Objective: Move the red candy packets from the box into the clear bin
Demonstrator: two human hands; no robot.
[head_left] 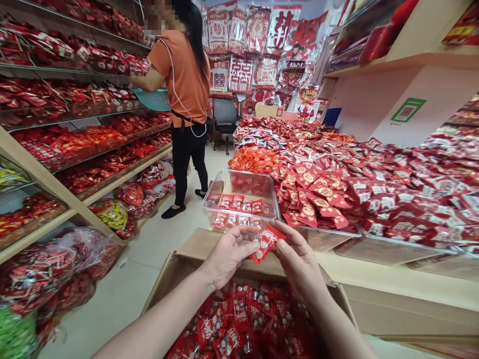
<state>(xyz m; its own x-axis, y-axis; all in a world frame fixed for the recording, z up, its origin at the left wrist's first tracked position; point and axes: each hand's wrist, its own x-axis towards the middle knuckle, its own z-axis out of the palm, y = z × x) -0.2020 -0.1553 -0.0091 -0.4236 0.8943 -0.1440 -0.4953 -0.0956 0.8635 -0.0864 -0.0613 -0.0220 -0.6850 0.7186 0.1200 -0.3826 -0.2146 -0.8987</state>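
Left hand (229, 253) and right hand (302, 264) both pinch one red packet (266, 243) at opposite ends. It's above the far side of an open cardboard box (198, 245), loose packets (243, 316) inside. Clear bin (250, 182) just beyond, packets laid in rows. Big candy heap (314, 189) right. Far left: person in orange top (183, 75) at shelves (127, 175), holding teal basket (153, 100).

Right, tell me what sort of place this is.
Most likely a shop selling sweets and wedding goods: shelves full of small wrapped packets on the left, clear bins heaped with more on the right, and red decorations, some with double-happiness signs, hanging at the back.
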